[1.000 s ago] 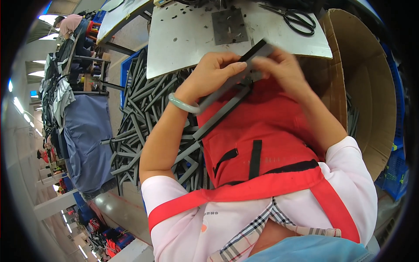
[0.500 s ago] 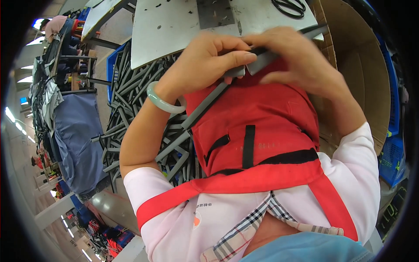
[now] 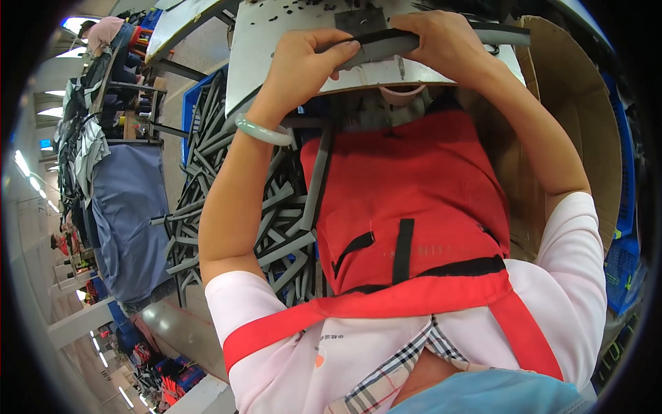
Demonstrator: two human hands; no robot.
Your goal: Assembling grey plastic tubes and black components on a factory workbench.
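Between my two hands runs a grey strip with a black edge, held just above the front part of the white table. My left hand pinches its left end with thumb and fingers, and a pale green bangle sits on that wrist. My right hand is closed over the strip farther right, and the strip's tail sticks out past it. Another grey strip, bent at the top, hangs beside my red apron below my left hand.
A large heap of grey and black strips lies at my left, by a blue crate. Black scraps dot the table top. An open cardboard box stands at my right, with blue baskets beyond. Far left, a person bends over.
Both hands have moved away from my lap, up over the table edge, and slightly apart. The strip between them now lies straighter and more level.
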